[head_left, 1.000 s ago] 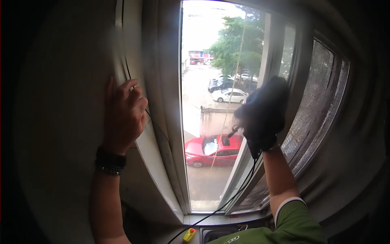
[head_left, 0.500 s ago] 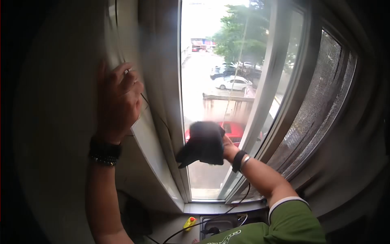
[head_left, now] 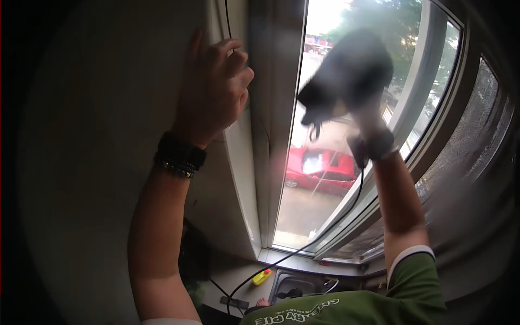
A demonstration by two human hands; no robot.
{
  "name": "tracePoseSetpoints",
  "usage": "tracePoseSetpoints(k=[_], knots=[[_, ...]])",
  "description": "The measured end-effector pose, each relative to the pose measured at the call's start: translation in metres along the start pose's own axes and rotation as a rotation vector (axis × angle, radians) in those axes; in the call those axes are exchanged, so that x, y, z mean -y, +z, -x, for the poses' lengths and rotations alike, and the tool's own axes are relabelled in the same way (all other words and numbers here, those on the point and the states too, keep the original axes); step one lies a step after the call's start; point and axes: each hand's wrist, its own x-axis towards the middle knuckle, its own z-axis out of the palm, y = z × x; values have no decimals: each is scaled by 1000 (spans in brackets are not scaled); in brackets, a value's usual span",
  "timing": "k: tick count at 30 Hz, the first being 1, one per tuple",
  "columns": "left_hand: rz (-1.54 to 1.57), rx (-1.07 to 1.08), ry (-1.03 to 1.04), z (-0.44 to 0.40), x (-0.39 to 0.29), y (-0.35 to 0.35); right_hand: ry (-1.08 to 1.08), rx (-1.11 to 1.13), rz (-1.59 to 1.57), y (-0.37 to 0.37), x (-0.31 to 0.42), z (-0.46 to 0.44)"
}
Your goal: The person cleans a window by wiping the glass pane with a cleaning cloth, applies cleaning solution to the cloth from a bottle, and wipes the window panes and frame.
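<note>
My left hand (head_left: 216,86) rests on the edge of the wall beside the window frame, its fingers curled over a thin dark cable (head_left: 228,21). In front of the window glass (head_left: 303,216), my right hand (head_left: 368,116) holds a dark cloth (head_left: 352,73), blurred by motion, with a small loop hanging below it. The cloth covers most of that hand's fingers. From near my right wrist a black cord (head_left: 325,230) runs down and to the left.
Below the window, a yellow bottle with a red cap (head_left: 262,277) stands beside a dark sink (head_left: 295,283). A textured glass pane (head_left: 476,124) is at the right. Outside, a red car (head_left: 325,169) shows through the glass.
The dark cloth swept from the right side down to the lower left of the glass, then back up in my right hand. The view has shifted, while my left hand keeps its place.
</note>
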Motion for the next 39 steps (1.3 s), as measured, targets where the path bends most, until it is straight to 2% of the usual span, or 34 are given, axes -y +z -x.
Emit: tracePoseSetpoints(k=[3, 4, 8, 11, 15, 18, 21, 22, 24, 26, 28, 30, 32, 34, 36, 39], knots=[[-56, 26, 18, 0, 1, 2, -16, -73, -23, 26, 10, -61], [-130, 183, 12, 3, 4, 0, -25, -71, -28, 35, 19, -71], [-72, 69, -11, 3, 2, 5, -52, -16, -53, 62, 48, -72], [-82, 32, -10, 7, 3, 8, -91, 87, -77, 64, 65, -34], [-104, 31, 44, 3, -2, 5, -139, 344, -146, 60, 83, 64], [-112, 36, 61, 3, -5, 1, -203, 647, -239, 55, 93, 162], [-152, -41, 56, 3, -6, 8, -184, 842, -421, 27, 102, 176], [-169, -78, 56, 3, -5, 12, -61, 1113, -435, 5, 113, 144], [-134, -78, 23, 8, -2, 19, 124, 1107, -421, 6, 121, 190], [-120, -61, -12, 8, -2, 19, 434, 707, -715, 17, 131, 271], [-105, -91, 12, 5, 2, 17, 223, 794, -515, -19, 148, 224], [-69, -97, 21, 6, -1, 17, 41, 590, -382, -25, 173, 191], [-50, -113, 24, 1, -2, 13, 432, 512, -962, -2, 187, 151], [-32, -75, 6, -1, -7, 4, 316, 350, -1052, 17, 183, 85], [18, -81, -22, -5, -1, -2, 19, 264, -762, 15, 172, 11], [117, -166, -84, -7, 13, 2, 28, 411, -662, 16, 160, -55]])
